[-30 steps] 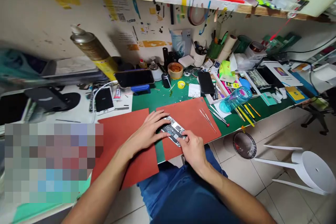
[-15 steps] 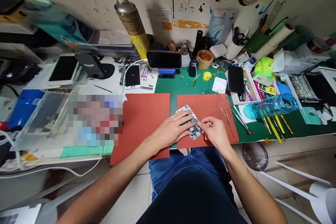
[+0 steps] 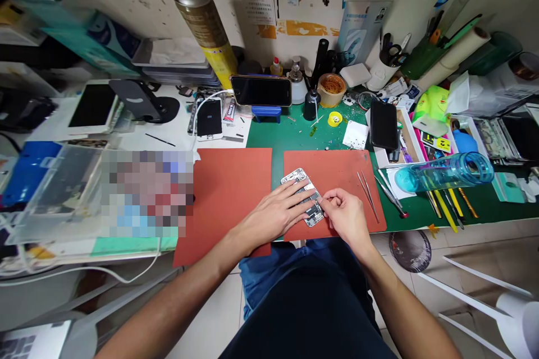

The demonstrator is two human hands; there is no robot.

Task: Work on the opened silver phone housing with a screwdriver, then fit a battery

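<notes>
An opened phone (image 3: 300,184) with its insides showing lies on the right red mat (image 3: 337,168) near the bench's front edge. My left hand (image 3: 273,214) rests flat on the phone, fingers stretched across it, holding it down. My right hand (image 3: 347,217) sits at the phone's lower right corner with thumb and forefinger pinched together on something too small to make out. A pair of tweezers (image 3: 367,195) lies on the same mat, just right of my right hand.
A second red mat (image 3: 227,196) lies to the left. A tipped blue bottle (image 3: 442,173), screwdrivers and yellow tools lie at the right. Phones, a spray can (image 3: 202,17), jars and tool cups crowd the back. A white stool (image 3: 505,303) stands at lower right.
The view swung down and left, then steadied. My right hand moved from the phone's lower edge to a pinch at its right corner. My left hand stayed on the phone.
</notes>
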